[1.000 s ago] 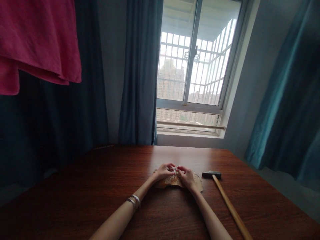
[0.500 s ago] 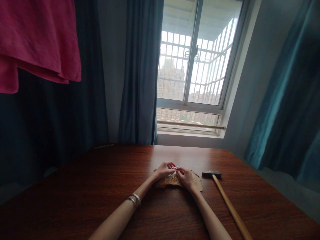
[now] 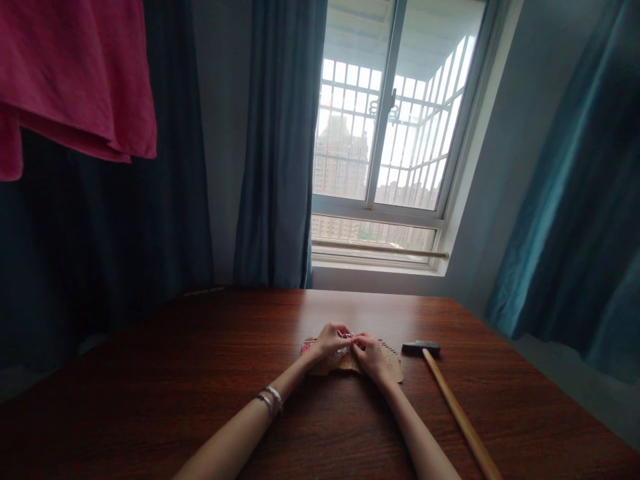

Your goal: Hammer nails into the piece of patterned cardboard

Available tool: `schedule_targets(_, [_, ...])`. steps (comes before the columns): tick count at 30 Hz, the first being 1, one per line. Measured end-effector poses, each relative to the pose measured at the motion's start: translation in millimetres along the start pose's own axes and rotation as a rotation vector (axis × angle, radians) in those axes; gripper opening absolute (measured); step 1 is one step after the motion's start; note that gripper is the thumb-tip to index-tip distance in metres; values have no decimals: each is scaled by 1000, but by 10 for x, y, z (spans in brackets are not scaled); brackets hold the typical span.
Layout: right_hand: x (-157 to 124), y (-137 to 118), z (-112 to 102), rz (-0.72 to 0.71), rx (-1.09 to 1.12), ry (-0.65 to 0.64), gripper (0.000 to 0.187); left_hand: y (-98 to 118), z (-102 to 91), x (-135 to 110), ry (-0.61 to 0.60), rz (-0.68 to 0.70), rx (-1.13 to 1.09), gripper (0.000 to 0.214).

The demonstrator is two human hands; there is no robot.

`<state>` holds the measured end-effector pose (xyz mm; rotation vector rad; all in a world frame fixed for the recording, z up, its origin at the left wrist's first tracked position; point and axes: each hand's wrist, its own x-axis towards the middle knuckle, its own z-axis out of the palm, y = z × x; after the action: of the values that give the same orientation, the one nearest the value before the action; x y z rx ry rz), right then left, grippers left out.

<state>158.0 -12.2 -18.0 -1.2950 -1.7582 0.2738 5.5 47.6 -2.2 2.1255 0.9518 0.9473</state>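
My left hand (image 3: 330,340) and my right hand (image 3: 369,353) meet over a tan, board-like piece (image 3: 395,368) lying on the table. The piece has a ragged front edge, dark marks along its far edge and many small specks or holes in the middle. Fingers of both hands are pinched together around something small and pale, too tiny to name. Beside the left wrist a bit of pink (image 3: 305,347) shows at the piece's left end. Two silver-coloured bracelets (image 3: 271,399) circle my left wrist. The hands hide much of the piece's middle.
To the right of my hands lies a hammer (image 3: 457,413), its dark head away from me and its wooden handle towards me. The brown wooden table (image 3: 150,387) reaches towards the window (image 3: 380,133). Blue curtains (image 3: 273,147) and a pink cloth (image 3: 85,80) hang around.
The view has shifted slightly. My right fingers have drawn a little closer to my left ones, and pink at the piece's left end now shows.
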Motion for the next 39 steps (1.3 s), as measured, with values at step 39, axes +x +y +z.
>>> schedule_targets(39, [-1750,-155,-1736,671,-670,-68,38,35,-6,-21,-4,-88,-40,24])
